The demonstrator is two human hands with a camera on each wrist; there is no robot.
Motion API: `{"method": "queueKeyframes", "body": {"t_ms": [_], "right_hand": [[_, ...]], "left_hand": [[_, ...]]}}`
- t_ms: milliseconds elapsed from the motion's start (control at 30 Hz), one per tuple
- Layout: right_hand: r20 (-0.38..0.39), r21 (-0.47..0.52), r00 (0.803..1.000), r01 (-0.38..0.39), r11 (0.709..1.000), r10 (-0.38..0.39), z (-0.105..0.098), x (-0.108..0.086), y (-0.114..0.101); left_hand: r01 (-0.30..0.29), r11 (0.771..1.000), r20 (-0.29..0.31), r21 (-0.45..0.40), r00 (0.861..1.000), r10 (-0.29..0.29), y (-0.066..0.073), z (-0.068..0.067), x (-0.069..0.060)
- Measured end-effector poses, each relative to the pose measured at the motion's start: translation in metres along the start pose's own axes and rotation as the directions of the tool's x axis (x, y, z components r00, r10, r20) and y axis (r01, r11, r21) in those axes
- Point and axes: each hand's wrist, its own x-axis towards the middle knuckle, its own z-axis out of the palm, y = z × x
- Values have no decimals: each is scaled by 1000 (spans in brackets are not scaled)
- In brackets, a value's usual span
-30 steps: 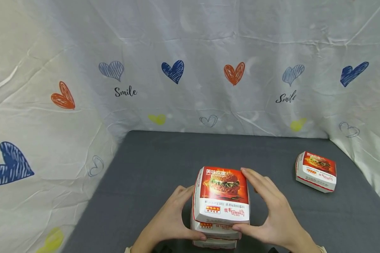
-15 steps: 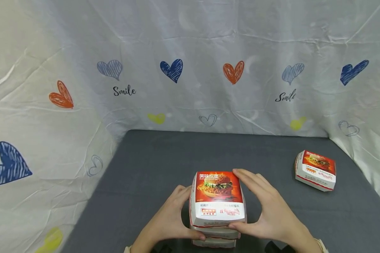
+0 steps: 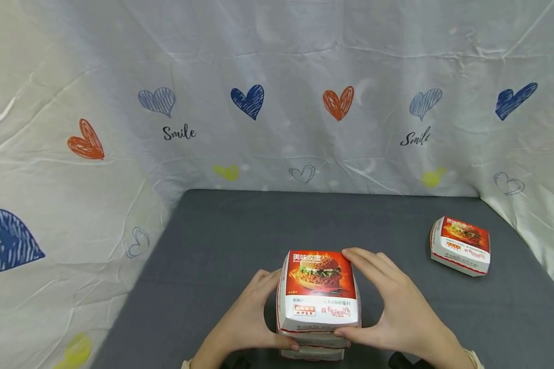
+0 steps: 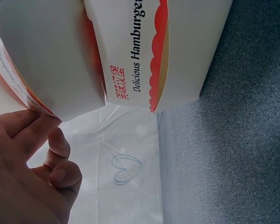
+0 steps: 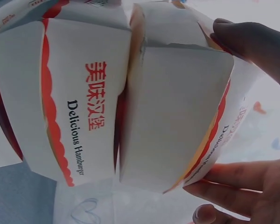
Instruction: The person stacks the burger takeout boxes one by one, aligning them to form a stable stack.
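Burger boxes with red-and-white print stand in a stack near the table's front edge, the top box (image 3: 320, 277) over a middle box (image 3: 315, 338) and a bottom box (image 3: 316, 353). At the stack's left side, my left hand (image 3: 246, 318) holds the middle box, its thumb at the front. In the left wrist view, fingers of the left hand (image 4: 32, 163) touch a box edge above the lowest box (image 4: 186, 51). My right hand (image 3: 397, 310) grips the top box, thumb at the front corner and fingers at the back corner; the right wrist view shows the right hand (image 5: 242, 186) at this box (image 5: 177, 116).
Another burger box (image 3: 461, 246) lies at the right of the dark grey table (image 3: 235, 225). A pale cloth (image 3: 295, 61) with printed hearts and "Smile" words hangs behind the table and down its sides.
The top box has come left and slightly down, lining up better with the boxes under it. My right hand has moved left with it, while my left hand has barely moved.
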Motion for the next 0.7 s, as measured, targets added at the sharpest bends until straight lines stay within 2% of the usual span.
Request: {"method": "queueKeyframes", "body": {"t_ms": [233,500,600,700], "right_hand": [[-11,-13,999,32,999,-32,0,1,-1],[2,-25,1000,17,1000,-17,-1,1,-2],[-1,-30,1000,14,999,-14,-1,1,-3],[-9,-38,1000,14,999,-15,-1,1,-4]], "left_hand": [[18,1000,14,-16,1000,-18,0,0,0],[20,1000,2,-23,1000,-20,1,-1,-1],[42,999,-4,-3,999,-42,1,-4,-3],[33,999,-23,30,999,-32,2,-9,-4]]}}
